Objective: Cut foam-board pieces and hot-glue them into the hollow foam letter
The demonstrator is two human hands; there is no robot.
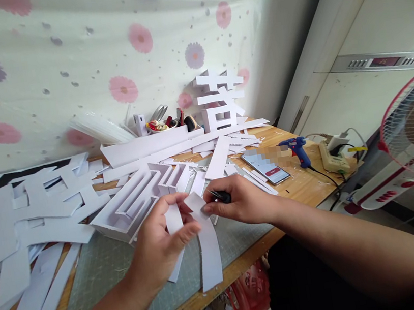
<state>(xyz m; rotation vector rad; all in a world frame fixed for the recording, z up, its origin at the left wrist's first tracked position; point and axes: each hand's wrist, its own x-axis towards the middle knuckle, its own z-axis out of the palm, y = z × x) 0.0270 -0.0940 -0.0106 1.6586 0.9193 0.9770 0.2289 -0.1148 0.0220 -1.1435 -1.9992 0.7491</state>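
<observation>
Strip (210, 257): Position and Axis

We locate the white strip above the mat (100, 272), near the front edge of the surface (300, 188). Its far end lies between our left hand (157, 241) and our right hand (242, 199); from there its long axis runs back toward our body, slightly curved.

The right hand is the nearer: its thumb overlaps the strip's far end from the right. In this hand we also grip a black-handled tool (223, 197), which points left, toward the strip.

The left hand stands at the strip's left edge, its thumb just beside that edge; we cannot tell whether they touch. Between its thumb and fingers, in a narrow pinch, we hold a short white piece (174, 218). Beyond this hand lies a hollow frame (134, 188), its long axis slanting away to the right.
</observation>
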